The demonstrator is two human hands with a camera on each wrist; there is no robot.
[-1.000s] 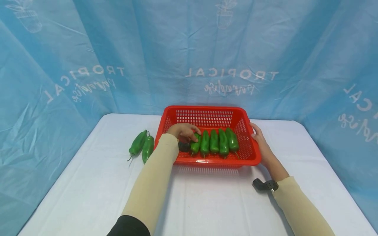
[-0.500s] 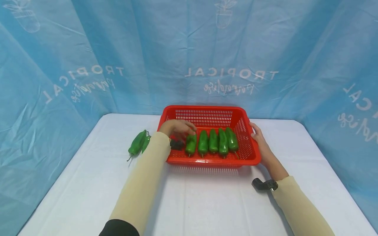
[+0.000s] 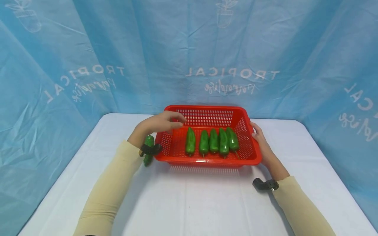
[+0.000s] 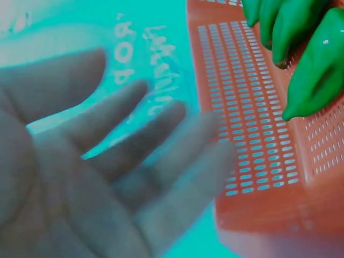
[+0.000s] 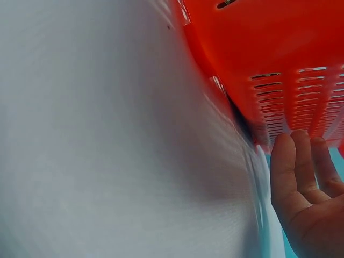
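Note:
Several green chili peppers [image 3: 214, 141] lie side by side in a red plastic basket [image 3: 206, 161]. The leftmost pepper [image 3: 190, 141] has a small gap between it and the others. Over the basket's left rim, my left hand [image 3: 157, 124] is spread and holds nothing; its fingers are apart in the left wrist view. On the table under my left wrist, another green pepper [image 3: 148, 160] is partly hidden. At the basket's right side, my right hand [image 3: 261, 141] rests with its fingers against the outer wall, extended in the right wrist view.
A white cloth [image 3: 206, 196] covers the table. Blue printed curtains [image 3: 189, 49] hang behind it and at both sides. Each wrist carries a black camera strap, the right strap [image 3: 265, 185] near the sleeve cuff.
My left hand has let go of the leftmost pepper and moved left, out over the basket's left rim. That pepper lies slightly further left than before. My right hand keeps its place.

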